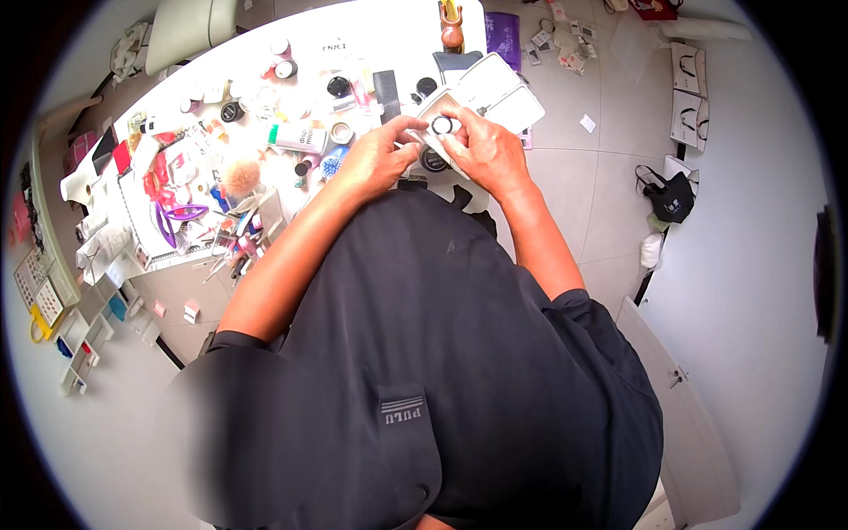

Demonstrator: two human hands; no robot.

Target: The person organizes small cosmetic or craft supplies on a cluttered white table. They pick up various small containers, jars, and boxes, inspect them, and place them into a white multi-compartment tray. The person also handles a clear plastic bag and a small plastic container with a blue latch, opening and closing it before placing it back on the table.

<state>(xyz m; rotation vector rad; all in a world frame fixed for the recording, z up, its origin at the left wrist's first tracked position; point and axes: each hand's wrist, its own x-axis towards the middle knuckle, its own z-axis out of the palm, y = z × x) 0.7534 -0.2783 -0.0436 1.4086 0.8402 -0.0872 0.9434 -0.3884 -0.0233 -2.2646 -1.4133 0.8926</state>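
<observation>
My right hand (pixel 490 151) holds a small round container (pixel 442 124) with a pale top and a dark rim, between thumb and forefinger. Opposite it, my left hand (pixel 381 158) has its thumb and fingers bent close to a thin white edge by the container. Whether those fingers grip that edge is unclear. Behind the hands an open white case (pixel 500 93) lies at the table's right side, its near part partly covered by my fingers. A black round lid (pixel 434 159) shows below, between the hands.
The white table (pixel 391 30) is crowded at left: a fluffy brush (pixel 241 176), purple-handled tool (pixel 180 213), white tub with green-tipped sticks (pixel 298 137), several jars. A brown wooden holder (pixel 452 34) stands at the back. Paper bags (pixel 689 119) line the right wall.
</observation>
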